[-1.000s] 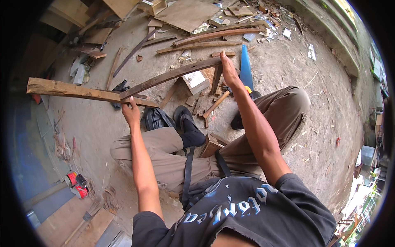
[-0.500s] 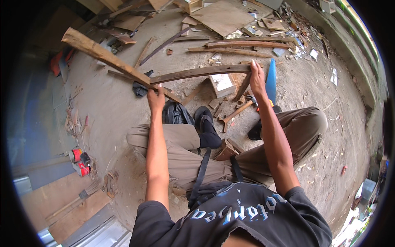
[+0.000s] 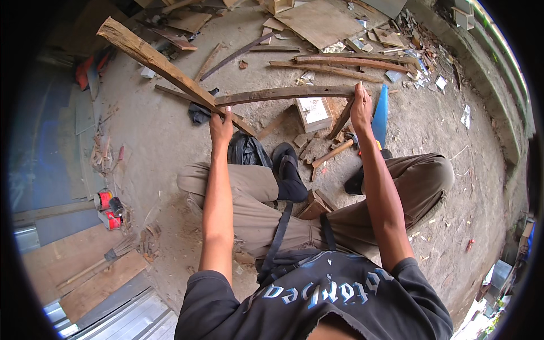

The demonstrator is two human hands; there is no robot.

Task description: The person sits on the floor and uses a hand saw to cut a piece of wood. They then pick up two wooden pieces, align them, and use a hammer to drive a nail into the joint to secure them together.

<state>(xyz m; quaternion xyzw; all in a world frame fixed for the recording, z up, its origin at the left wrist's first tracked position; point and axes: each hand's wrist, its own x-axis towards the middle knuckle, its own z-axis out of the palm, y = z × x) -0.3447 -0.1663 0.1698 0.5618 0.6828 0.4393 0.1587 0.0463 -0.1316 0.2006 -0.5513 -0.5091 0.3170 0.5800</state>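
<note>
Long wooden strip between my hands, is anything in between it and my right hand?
Nothing visible: the right hand is on the right end of the long wooden strip. The palm side is hidden. At the other end, the strip meets the thick beam by the left hand.

Just beyond the white-topped block (image 3: 313, 113), a wooden strip (image 3: 283, 93) is spanning between the left hand (image 3: 221, 129) and the right hand (image 3: 361, 110), barring the direct way across; the height beneath it is not showing clearly. Farther beyond the block, bare floor (image 3: 249, 76) is lying before the long boards (image 3: 351, 61). On the block's near side, a hammer (image 3: 334, 152), wood scraps (image 3: 301, 139) and a foot (image 3: 290, 181) are crowding the way. To its left, a beam (image 3: 158, 67) and, nearer, a black bag (image 3: 248, 151) are narrowing the passage. To its right, past the blue saw (image 3: 381, 116), open floor is stretching wide.
</note>
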